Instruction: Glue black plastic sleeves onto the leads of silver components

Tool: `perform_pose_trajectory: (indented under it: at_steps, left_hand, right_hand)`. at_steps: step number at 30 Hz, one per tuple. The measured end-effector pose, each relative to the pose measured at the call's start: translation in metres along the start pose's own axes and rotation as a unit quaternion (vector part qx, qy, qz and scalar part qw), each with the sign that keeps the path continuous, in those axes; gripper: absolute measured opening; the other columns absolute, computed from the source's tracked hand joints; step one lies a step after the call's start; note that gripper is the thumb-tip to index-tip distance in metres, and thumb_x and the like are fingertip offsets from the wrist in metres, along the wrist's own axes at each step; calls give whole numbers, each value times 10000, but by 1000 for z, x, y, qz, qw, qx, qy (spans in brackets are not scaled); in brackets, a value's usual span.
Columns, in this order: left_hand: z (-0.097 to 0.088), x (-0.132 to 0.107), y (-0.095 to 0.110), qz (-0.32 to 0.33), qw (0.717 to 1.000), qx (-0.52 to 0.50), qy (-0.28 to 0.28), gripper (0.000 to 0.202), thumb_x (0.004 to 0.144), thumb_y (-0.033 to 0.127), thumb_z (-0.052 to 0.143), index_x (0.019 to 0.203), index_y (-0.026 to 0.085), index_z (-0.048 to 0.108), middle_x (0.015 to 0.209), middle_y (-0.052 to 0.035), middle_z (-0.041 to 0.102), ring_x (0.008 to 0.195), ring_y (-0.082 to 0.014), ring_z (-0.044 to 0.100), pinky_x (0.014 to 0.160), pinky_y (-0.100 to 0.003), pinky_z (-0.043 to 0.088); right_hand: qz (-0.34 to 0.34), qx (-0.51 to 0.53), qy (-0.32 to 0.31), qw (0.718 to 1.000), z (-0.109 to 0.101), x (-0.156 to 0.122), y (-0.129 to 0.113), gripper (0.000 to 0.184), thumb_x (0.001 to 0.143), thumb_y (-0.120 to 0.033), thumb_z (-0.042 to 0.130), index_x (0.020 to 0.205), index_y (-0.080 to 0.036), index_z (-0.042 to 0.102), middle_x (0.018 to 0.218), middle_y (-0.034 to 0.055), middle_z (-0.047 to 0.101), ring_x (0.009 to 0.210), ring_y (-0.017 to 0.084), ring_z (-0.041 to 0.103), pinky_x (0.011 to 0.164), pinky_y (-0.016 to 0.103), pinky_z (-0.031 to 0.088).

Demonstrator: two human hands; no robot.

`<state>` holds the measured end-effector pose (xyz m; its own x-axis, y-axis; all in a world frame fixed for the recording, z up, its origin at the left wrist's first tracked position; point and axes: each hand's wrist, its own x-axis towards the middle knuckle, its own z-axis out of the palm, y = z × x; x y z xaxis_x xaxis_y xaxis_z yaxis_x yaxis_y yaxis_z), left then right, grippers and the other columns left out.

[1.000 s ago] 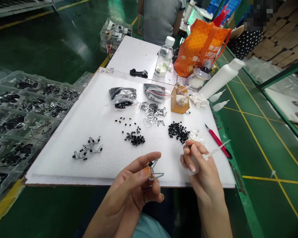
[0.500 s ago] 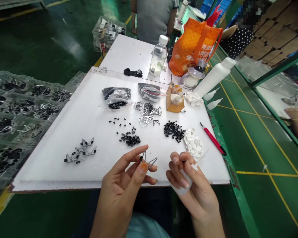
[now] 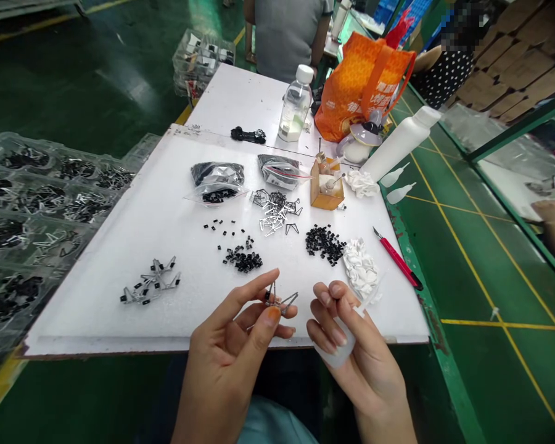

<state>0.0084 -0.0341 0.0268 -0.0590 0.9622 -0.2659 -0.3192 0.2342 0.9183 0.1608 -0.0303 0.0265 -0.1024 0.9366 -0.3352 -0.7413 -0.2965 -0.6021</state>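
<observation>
My left hand (image 3: 231, 351) pinches a thin bent metal frame (image 3: 287, 302) between thumb and fingers, near the front edge of the table. A small black piece (image 3: 267, 296) shows on one end of that frame. The thumb's nail is stained orange. Against its palm, my right hand (image 3: 367, 357) keeps a small translucent squeeze bottle (image 3: 337, 357), its fine nozzle pointing up and right. The right thumb and forefinger tips are close together, and whatever may be between them is hidden. Beyond the hands lie two heaps of small black pieces (image 3: 325, 244) and a heap of loose metal frames (image 3: 275, 213).
Frames with black pieces (image 3: 152, 282) lie at left. Crumpled white tissue (image 3: 359, 269) and a red cutter (image 3: 400, 259) lie at right. Farther back stand bagged parts (image 3: 217, 179), a small wooden box (image 3: 326, 188), bottles and an orange bag (image 3: 358, 86). Parts trays (image 3: 81, 179) flank the table.
The black bit seen at my right fingertips no longer shows. My right hand has turned slightly, showing more of the bottle. My left hand has shifted slightly right with the frame.
</observation>
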Motion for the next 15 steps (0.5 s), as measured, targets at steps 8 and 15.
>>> perform_pose_trajectory:
  at_steps: [8, 15]
  left_hand:
    - [-2, -2, 2, 39, 998, 43, 7, 280, 908, 326, 781, 1158, 454, 792, 892, 66, 834, 733, -89, 804, 716, -108, 622]
    - [4, -3, 9, 79, 992, 92, 28, 289, 892, 267, 779, 1116, 448, 804, 878, 69, 840, 748, -86, 811, 713, -73, 599]
  right_hand:
    - [-15, -22, 66, 997, -4, 1, 6, 110, 829, -296, 857, 902, -228, 809, 791, -10, 716, 464, -23, 401, 527, 107, 429]
    - [-52, -62, 89, 993, -3, -3, 10, 215, 790, -324, 891, 973, -264, 796, 755, -1, 745, 466, 7, 471, 534, 138, 444]
